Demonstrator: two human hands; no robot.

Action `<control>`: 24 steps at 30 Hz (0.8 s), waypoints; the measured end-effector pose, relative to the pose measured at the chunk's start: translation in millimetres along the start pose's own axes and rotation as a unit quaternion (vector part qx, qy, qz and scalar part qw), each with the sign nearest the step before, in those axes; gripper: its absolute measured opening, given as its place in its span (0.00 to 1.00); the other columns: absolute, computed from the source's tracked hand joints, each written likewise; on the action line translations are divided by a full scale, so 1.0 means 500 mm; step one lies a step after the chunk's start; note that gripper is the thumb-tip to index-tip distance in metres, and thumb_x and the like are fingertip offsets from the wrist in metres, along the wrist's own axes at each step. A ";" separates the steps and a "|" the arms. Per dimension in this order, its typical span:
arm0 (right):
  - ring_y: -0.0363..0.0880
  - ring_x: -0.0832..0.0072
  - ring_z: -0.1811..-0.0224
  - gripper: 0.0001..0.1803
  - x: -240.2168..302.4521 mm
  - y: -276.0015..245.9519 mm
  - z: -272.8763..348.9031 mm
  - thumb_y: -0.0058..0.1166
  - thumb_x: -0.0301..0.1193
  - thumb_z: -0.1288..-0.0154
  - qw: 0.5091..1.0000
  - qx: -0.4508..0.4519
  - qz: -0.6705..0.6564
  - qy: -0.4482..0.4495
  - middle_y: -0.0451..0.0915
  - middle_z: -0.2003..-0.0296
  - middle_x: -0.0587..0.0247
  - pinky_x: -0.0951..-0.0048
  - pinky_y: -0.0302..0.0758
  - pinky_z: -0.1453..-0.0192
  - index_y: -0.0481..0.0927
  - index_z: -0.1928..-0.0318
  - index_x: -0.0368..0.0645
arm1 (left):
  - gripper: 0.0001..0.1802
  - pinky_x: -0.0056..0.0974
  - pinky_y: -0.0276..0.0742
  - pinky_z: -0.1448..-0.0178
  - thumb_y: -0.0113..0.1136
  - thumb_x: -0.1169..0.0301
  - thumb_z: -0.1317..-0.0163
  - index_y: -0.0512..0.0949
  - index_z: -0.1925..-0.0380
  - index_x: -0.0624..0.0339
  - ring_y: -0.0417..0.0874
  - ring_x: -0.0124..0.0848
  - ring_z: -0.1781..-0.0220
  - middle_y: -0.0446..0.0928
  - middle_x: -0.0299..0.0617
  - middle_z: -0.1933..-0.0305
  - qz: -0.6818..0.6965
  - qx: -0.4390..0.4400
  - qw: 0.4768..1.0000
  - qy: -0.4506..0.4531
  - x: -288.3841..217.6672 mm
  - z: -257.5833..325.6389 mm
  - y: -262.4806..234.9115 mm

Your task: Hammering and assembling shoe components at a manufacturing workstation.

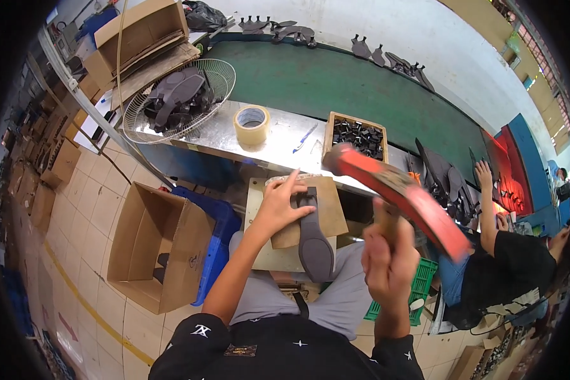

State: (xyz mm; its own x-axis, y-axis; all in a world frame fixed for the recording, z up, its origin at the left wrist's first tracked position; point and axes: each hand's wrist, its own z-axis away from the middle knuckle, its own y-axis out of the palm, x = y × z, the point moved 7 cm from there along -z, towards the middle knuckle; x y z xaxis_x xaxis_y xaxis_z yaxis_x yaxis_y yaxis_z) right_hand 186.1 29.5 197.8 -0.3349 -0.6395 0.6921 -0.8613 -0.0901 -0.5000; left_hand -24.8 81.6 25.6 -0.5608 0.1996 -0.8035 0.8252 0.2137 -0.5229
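I see the steel bench (278,142) across the upper middle of the frame, a board (310,215) at centre below it. On the board lies the dark shoe sole (313,244); my left hand (282,206) presses it with fingers spread flat. My right hand (386,263), lower right, is fisted round a red-headed hammer (405,193), probably raised. I'd keep those fingers clear of the strike spot.

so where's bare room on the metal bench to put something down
Bare patch on the metal bench between the tape roll and the wooden tray of black parts, bar a blue pen. Crowded left by the fan guard; the left hand pins a shoe sole.
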 end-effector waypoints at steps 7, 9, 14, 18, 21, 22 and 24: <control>0.79 0.38 0.63 0.13 -0.153 0.147 0.027 0.49 0.26 0.29 0.982 0.176 0.033 0.053 0.78 0.67 0.38 0.48 0.77 0.63 0.69 0.48 0.34 | 0.73 0.59 0.30 0.20 0.74 0.46 0.55 0.33 0.25 0.69 0.67 0.42 0.27 0.80 0.40 0.41 -0.116 0.022 0.992 -0.044 0.025 0.013 0.019; 0.83 0.44 0.65 0.16 -0.075 0.087 0.018 0.49 0.25 0.28 0.988 0.146 0.053 0.021 0.82 0.67 0.41 0.56 0.79 0.61 0.71 0.43 0.30 | 0.69 0.61 0.28 0.20 0.72 0.48 0.52 0.36 0.26 0.75 0.63 0.39 0.24 0.80 0.31 0.40 -0.150 0.034 0.987 -0.049 0.019 0.020 0.017; 0.84 0.57 0.70 0.14 -0.077 0.064 0.030 0.46 0.26 0.26 0.979 0.049 0.124 -0.152 0.83 0.69 0.54 0.62 0.79 0.64 0.70 0.46 0.31 | 0.60 0.64 0.27 0.20 0.70 0.47 0.49 0.49 0.26 0.68 0.62 0.40 0.23 0.80 0.31 0.39 -0.097 0.006 0.995 -0.014 -0.011 0.008 0.003; 0.86 0.50 0.60 0.15 -0.165 0.113 0.032 0.49 0.27 0.27 0.967 0.196 0.009 0.162 0.84 0.61 0.43 0.61 0.80 0.57 0.74 0.45 0.33 | 0.29 0.62 0.31 0.20 0.67 0.46 0.45 0.83 0.46 0.45 0.65 0.42 0.25 0.83 0.35 0.45 -0.151 0.005 0.989 0.001 0.001 0.043 0.016; 0.84 0.51 0.64 0.20 -0.115 0.069 -0.011 0.50 0.26 0.28 0.994 0.101 0.009 0.042 0.81 0.66 0.43 0.62 0.78 0.60 0.72 0.38 0.37 | 0.12 0.56 0.57 0.25 0.67 0.63 0.42 0.87 0.60 0.54 0.81 0.42 0.41 0.85 0.36 0.50 -0.095 0.010 0.990 0.107 -0.027 0.031 -0.001; 0.84 0.51 0.64 0.20 -0.121 0.068 -0.020 0.50 0.26 0.28 0.994 0.100 0.012 0.046 0.81 0.66 0.43 0.62 0.78 0.60 0.72 0.38 0.37 | 0.12 0.56 0.57 0.25 0.67 0.63 0.42 0.87 0.60 0.54 0.81 0.42 0.41 0.85 0.36 0.50 -0.091 0.014 0.990 0.108 -0.050 0.038 -0.002; 0.84 0.52 0.64 0.20 -0.119 0.072 -0.032 0.52 0.26 0.30 0.996 0.085 0.017 -0.003 0.80 0.65 0.45 0.63 0.78 0.60 0.72 0.38 0.38 | 0.09 0.43 0.79 0.47 0.69 0.68 0.43 0.85 0.66 0.61 0.86 0.42 0.54 0.85 0.41 0.58 0.130 0.102 0.983 0.079 -0.111 0.084 0.002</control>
State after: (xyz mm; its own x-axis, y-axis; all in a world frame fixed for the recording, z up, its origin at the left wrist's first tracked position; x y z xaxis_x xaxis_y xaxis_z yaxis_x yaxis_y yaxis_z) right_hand 168.7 76.7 147.0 -0.3590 -0.6493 0.6704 -0.7728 -0.1960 -0.6037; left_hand 10.0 30.5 57.8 -0.3204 0.3711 -0.8716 0.9292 -0.0560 -0.3654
